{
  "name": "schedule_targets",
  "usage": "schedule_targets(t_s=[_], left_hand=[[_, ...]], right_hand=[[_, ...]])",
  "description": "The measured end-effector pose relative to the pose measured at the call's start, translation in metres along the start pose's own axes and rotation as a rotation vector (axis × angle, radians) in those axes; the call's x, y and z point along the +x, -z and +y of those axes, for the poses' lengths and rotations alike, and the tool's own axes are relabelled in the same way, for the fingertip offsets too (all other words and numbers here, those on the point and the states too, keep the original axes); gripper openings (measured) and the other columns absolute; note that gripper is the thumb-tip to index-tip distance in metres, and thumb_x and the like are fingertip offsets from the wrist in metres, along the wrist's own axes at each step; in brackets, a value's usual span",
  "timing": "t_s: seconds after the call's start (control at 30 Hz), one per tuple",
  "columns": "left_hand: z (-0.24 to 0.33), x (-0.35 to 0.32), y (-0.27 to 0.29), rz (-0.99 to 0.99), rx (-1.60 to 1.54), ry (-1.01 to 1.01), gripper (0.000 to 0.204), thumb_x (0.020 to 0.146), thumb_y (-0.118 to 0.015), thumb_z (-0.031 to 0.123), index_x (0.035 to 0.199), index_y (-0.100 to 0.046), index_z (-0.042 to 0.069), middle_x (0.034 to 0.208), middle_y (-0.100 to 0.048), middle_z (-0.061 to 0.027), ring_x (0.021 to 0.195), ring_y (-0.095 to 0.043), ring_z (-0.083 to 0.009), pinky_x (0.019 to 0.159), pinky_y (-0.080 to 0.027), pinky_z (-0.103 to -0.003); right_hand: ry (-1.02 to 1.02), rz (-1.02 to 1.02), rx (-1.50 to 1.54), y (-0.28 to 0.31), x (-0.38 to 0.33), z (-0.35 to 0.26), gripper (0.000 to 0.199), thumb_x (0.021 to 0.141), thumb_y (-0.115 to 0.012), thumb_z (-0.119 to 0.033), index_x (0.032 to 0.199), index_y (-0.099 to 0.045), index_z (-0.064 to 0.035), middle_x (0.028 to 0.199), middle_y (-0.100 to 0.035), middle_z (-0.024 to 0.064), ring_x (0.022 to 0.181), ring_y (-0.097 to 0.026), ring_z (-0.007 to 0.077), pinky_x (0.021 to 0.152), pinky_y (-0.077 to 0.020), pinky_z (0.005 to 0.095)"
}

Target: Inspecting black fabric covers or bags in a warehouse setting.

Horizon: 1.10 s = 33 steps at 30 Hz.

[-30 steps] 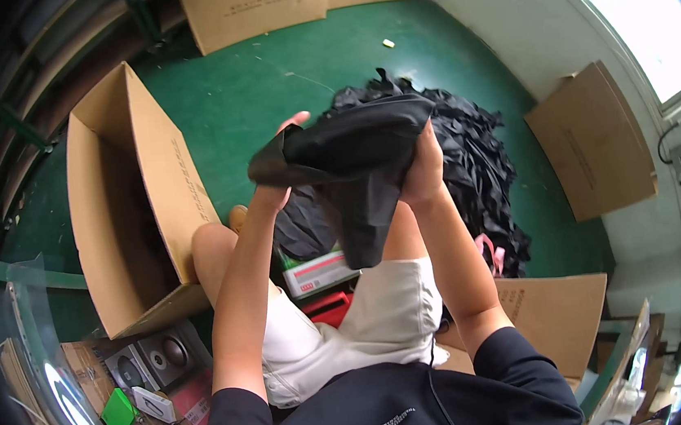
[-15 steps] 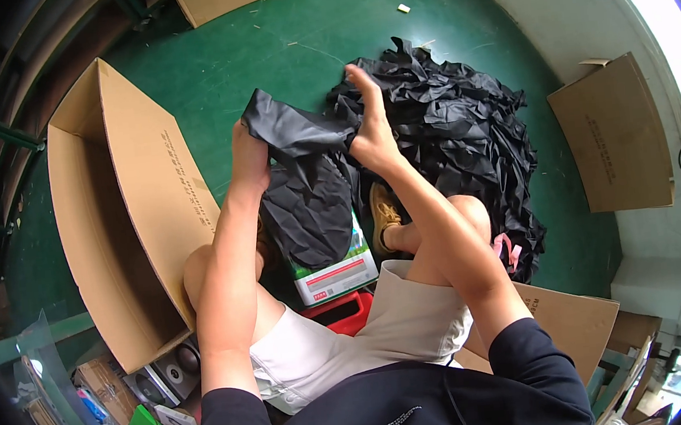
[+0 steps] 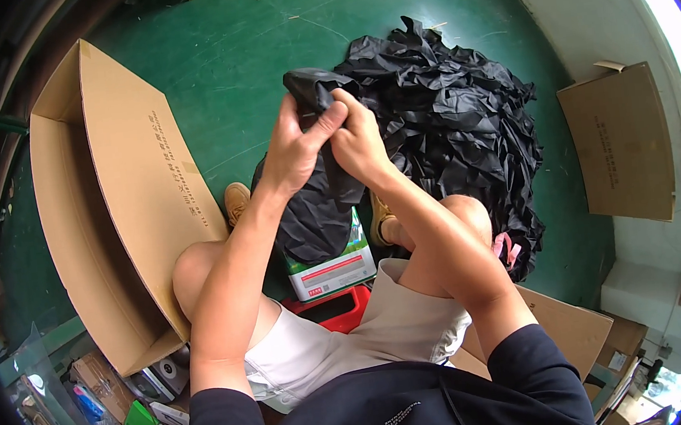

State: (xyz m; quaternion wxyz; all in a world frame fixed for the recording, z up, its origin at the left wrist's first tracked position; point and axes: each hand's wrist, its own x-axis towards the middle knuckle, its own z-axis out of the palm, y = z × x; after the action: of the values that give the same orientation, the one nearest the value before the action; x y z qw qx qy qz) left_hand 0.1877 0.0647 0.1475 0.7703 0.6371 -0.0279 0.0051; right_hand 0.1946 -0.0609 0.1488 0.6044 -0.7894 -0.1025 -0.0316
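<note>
Both of my hands are together in front of me, gripping one piece of black fabric (image 3: 312, 82). My left hand (image 3: 295, 150) is closed on it with the thumb pointing toward the right hand. Close beside it, my right hand (image 3: 356, 139) pinches the same piece, and part of the fabric hangs below the fingers. Under the hands, more black fabric pieces (image 3: 305, 228) lie on a green and white box-shaped container (image 3: 334, 272) between my feet. To the right on the floor spreads a large heap of black fabric (image 3: 463, 119).
A tall open cardboard box (image 3: 138, 158) stands at my left knee. A red plastic item (image 3: 354, 313) sits between my legs. Another cardboard box (image 3: 621, 144) leans by the right wall. Pink strips (image 3: 508, 250) lie at the heap's near edge. Small boxes, one green (image 3: 140, 420), crowd the lower left.
My hands were apart with the fabric stretched between them. Now they have come together, and the fabric is bunched between the fingers. The view has shifted slightly.
</note>
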Motion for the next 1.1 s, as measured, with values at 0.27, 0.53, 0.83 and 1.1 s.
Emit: schedule_targets(t_s=[0.27, 0.53, 0.83, 1.1], left_hand=[[0.017, -0.007, 0.019, 0.293, -0.222, 0.158, 0.018, 0.09, -0.061, 0.014, 0.095, -0.067, -0.001, 0.087, -0.065, -0.0027, 0.078, -0.058, -0.0108, 0.072, -0.046, -0.027], [0.031, -0.021, 0.017, -0.011, -0.095, 0.101, 0.022, 0.084, -0.058, 0.01, 0.101, -0.068, -0.001, 0.088, -0.063, 0.0016, 0.082, -0.052, -0.0079, 0.079, -0.041, -0.023], [0.031, -0.011, 0.029, 0.171, -0.103, 0.151, 0.027, 0.084, -0.067, 0.01, 0.107, -0.059, -0.001, 0.088, -0.066, -0.0031, 0.082, -0.057, -0.0076, 0.077, -0.042, -0.022], [0.02, -0.006, 0.036, 0.21, 0.374, -0.007, 0.021, 0.085, -0.065, 0.01, 0.102, -0.066, -0.002, 0.078, -0.066, -0.0028, 0.07, -0.053, -0.0072, 0.063, -0.041, -0.024]], right_hand=[[0.208, -0.306, 0.047, 0.014, -0.002, -0.014, 0.033, 0.079, -0.068, -0.014, 0.108, -0.063, 0.0009, 0.099, -0.061, 0.0091, 0.089, -0.058, 0.018, 0.076, -0.0451, 0.0302], [0.129, 0.339, -0.119, 0.017, 0.008, 0.003, 0.045, 0.076, -0.068, -0.003, 0.118, -0.053, -0.0008, 0.098, -0.052, 0.0107, 0.088, -0.054, 0.021, 0.077, -0.0468, 0.0311], [-0.049, 0.163, 0.136, 0.034, 0.023, 0.014, 0.008, 0.082, -0.062, -0.004, 0.088, -0.061, 0.0017, 0.074, -0.058, 0.0005, 0.069, -0.049, 0.0068, 0.061, -0.0407, 0.0249], [-0.159, 0.041, 0.284, 0.036, 0.017, 0.015, 0.009, 0.092, -0.056, -0.003, 0.101, -0.057, -0.0038, 0.085, -0.052, -0.0056, 0.077, -0.041, 0.0026, 0.068, -0.0325, 0.0184]])
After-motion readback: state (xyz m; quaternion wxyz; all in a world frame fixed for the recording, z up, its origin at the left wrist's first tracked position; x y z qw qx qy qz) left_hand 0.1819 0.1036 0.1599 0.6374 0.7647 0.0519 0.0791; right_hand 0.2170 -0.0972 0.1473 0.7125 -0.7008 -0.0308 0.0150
